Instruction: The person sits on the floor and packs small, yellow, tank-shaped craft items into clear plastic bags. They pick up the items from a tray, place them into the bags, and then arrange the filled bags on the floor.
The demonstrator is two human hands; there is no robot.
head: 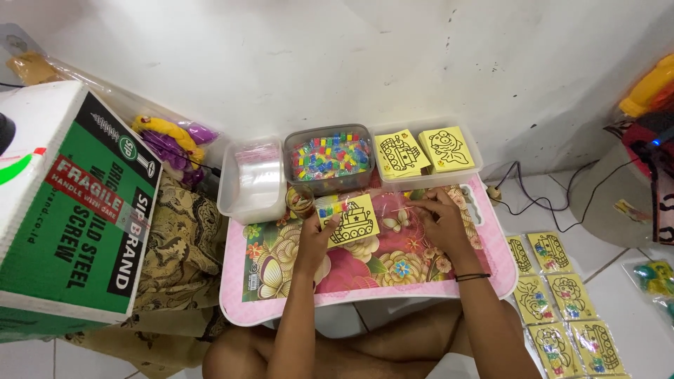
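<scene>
My left hand (pixel 314 238) holds a yellow card (pixel 349 219) printed with a tank outline, together with a strip of small coloured pieces along its top edge. My right hand (pixel 440 217) pinches the edge of a clear plastic bag (pixel 394 210) that lies on the small pink flowered table (pixel 365 270), just right of the card. Both hands are over the table's middle. A small round roll (pixel 300 201) stands just behind my left hand.
Three clear tubs line the table's far edge: plastic bags (pixel 251 181), coloured pieces (pixel 330 158), yellow cards (pixel 425 151). A large green and white cardboard box (pixel 70 210) stands left. Several bagged cards (pixel 562 302) lie on the floor right, near cables (pixel 533 203).
</scene>
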